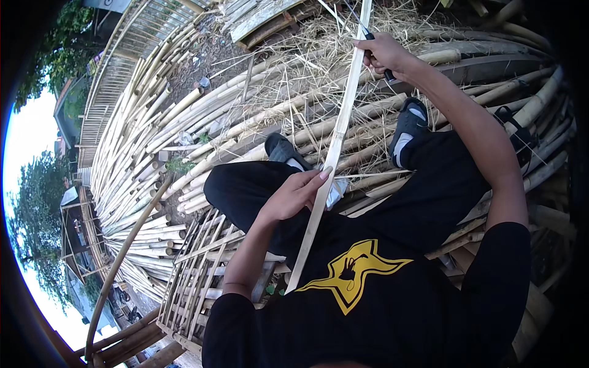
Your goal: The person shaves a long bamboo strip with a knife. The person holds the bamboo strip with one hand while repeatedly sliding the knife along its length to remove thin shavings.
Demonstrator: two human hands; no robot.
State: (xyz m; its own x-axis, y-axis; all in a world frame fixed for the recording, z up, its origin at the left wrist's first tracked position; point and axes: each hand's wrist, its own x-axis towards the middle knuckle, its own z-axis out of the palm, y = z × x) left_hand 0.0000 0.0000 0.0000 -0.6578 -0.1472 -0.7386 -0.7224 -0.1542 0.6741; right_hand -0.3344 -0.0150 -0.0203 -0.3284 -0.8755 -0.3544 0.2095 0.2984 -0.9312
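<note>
A long, pale bamboo strip [339, 130] slants from beside my waist, between my knees, up past the top of the view. My left hand [296, 196] grips it near my lap, thumb lying on its upper face and the other fingers partly hidden. Farther out, my right hand [385, 54] is closed round the black handle of a knife [369, 35]. Its narrow blade points away beside the strip; I cannot tell whether the edge touches it.
Bamboo poles [245, 132] lie under and around my sandalled feet, with shavings [307, 67] heaped over them. A slatted bamboo frame [205, 260] is by my left arm, and a thin upright pole [119, 267] stands farther left. A bamboo fence [116, 73] runs along the far left.
</note>
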